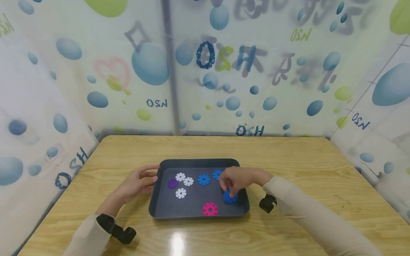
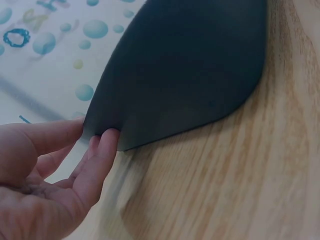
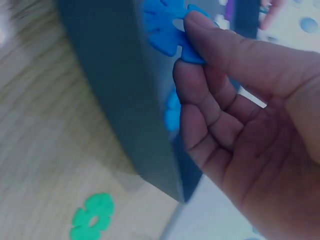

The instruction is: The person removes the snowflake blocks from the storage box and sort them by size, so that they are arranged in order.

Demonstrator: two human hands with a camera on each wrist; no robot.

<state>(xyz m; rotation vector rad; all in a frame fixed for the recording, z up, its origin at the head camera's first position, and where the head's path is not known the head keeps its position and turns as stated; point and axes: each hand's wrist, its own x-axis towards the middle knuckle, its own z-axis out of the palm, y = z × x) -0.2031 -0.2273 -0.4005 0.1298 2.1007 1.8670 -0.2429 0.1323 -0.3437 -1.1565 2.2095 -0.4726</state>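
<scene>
My right hand (image 1: 241, 177) is over the right side of a dark grey tray (image 1: 173, 209). It pinches a blue notched building disc (image 3: 167, 30) between thumb and index finger; in the head view that blue disc shows under the fingertips. Part of another blue disc (image 1: 216, 174) is hidden by the hand. At the tray's left end, my left hand (image 1: 136, 185) has its fingertips against the rim. The left wrist view shows the fingers (image 2: 102, 150) nearly straight, touching the tray's dark outer wall (image 2: 185, 70).
Also inside the tray are a third blue disc (image 1: 203, 179), several white discs (image 1: 180, 193), a purple disc (image 1: 172, 184) and a pink disc (image 1: 210, 209). A green disc (image 3: 92, 217) lies on the wooden table (image 1: 288, 156) outside the tray. A patterned wall (image 1: 205, 92) stands behind.
</scene>
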